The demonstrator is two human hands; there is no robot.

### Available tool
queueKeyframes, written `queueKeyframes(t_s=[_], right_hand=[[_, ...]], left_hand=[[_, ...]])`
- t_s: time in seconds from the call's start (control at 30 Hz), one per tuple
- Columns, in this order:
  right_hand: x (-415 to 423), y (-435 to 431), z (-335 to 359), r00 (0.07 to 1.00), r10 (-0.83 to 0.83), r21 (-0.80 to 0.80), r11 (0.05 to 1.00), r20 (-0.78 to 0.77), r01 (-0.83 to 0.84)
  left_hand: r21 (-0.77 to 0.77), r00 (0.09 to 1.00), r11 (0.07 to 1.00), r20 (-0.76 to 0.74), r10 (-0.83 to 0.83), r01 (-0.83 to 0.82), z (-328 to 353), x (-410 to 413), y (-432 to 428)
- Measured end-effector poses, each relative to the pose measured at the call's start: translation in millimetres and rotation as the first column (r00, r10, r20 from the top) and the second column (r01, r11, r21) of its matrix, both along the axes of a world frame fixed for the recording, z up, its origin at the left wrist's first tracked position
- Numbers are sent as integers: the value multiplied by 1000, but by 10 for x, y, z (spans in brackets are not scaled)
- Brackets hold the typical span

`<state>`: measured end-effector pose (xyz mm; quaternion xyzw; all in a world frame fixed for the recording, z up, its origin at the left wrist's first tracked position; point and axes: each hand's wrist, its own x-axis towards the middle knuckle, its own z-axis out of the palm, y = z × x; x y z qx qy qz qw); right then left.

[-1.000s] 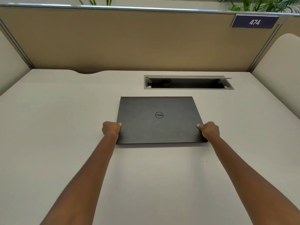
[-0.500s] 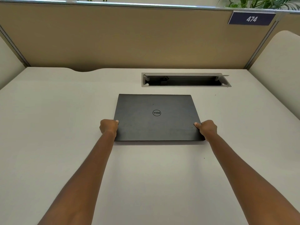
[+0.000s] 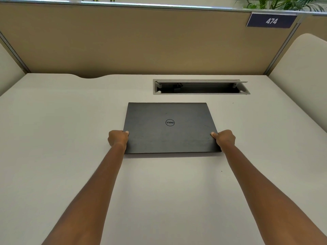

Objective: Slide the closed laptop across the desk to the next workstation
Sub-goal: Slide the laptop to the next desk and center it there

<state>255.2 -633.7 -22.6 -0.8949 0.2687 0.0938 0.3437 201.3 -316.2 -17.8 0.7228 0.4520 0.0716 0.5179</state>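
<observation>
A closed black laptop (image 3: 169, 128) with a round logo on its lid lies flat on the pale desk (image 3: 53, 138), square to me and a little right of centre. My left hand (image 3: 117, 138) grips its left edge near the front corner, thumb on the lid. My right hand (image 3: 223, 138) grips the right edge the same way. Both arms are stretched out straight toward it.
An open cable tray slot (image 3: 200, 87) is set into the desk just behind the laptop. A tan partition (image 3: 141, 41) with a "474" sign (image 3: 271, 21) closes the back. Rounded side dividers stand at the right (image 3: 304, 71) and left (image 3: 8, 71).
The laptop and both hands sit slightly higher and further left in view than a second ago; the grip on both edges is unchanged.
</observation>
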Motion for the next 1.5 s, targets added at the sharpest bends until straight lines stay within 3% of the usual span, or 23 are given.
queueKeyframes(t_s=[0.53, 0.73, 0.83, 1.0, 1.23, 1.5], right_hand=[[-29, 16, -13, 998, -52, 34, 998, 46, 50], [-96, 46, 9, 997, 12, -26, 1000, 80, -10], [-187, 146, 35, 988, 84, -116, 991, 128, -69], [-350, 312, 16, 936, 268, -318, 929, 229, -188], [-513, 583, -114, 796, 574, -491, 759, 193, -428], [-642, 876, -231, 716, 683, -524, 668, 148, -529]], left_hand=[[36, 999, 999, 27, -30, 29, -60, -22, -1], [185, 986, 968, -33, -163, 167, -38, -80, -28], [378, 970, 894, -131, -205, 240, -34, -161, -142], [641, 908, 647, -238, -344, 413, -70, -282, -341], [699, 781, 413, -345, -521, 584, -145, -293, -606], [678, 685, 316, -381, -621, 663, -263, -307, -881]])
